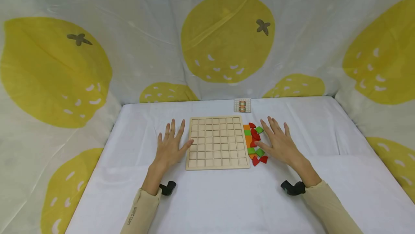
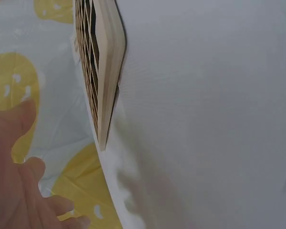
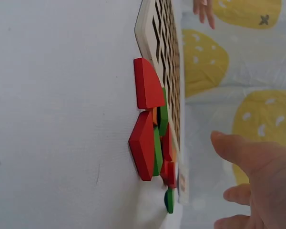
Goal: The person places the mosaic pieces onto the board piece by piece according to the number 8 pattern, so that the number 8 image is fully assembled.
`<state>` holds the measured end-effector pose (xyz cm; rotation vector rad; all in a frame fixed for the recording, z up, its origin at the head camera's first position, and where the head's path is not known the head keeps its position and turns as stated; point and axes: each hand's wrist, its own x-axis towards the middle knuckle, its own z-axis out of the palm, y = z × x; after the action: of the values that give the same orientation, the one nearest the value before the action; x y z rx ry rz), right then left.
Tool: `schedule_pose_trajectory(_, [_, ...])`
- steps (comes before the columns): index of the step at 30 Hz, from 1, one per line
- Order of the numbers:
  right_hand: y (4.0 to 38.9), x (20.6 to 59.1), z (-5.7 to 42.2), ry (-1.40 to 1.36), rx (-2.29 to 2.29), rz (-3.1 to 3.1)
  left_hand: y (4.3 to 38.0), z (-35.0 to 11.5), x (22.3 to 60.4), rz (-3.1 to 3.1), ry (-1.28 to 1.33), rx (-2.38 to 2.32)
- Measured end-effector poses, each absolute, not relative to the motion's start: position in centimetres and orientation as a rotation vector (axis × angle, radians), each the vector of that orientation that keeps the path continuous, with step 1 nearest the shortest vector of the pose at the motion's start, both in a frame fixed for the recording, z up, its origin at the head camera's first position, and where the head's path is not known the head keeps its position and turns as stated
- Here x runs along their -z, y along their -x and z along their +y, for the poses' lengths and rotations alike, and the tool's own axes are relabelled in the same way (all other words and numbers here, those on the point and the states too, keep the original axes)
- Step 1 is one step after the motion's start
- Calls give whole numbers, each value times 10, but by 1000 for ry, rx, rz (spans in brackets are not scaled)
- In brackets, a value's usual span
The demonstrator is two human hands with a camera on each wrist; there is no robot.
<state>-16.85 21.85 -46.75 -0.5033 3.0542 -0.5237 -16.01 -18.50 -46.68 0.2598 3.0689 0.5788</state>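
In the middle of the white-covered worktop (image 1: 220, 198), seeing a gridded wooden board (image 1: 217, 142) lying flat, with red, orange and green pieces (image 1: 253, 143) crowding along its right edge. Hovering the left hand (image 1: 168, 151) at the board's left edge and the right hand (image 1: 281, 147) beside the pieces, both well apart, fingers spread. Beyond the board, seeing a small printed card (image 1: 242, 105).
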Motion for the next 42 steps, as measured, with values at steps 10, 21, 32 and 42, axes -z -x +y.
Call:
schedule_pose_trajectory(10, [171,476,218,508,654,3005,163,-181,467,3080,-256,-519])
schedule_pose_trajectory(21, [176,480,214,458,771,3074,168,-178,472,3049,-228,-436])
schedule_pose_trajectory(32, [180,483,210,262,902,3061,166,-180,471,2976,-235,-436])
schedule_pose_trajectory(42, [184,487,211,174,969,2988,164,-182,467,2906,-221,-454])
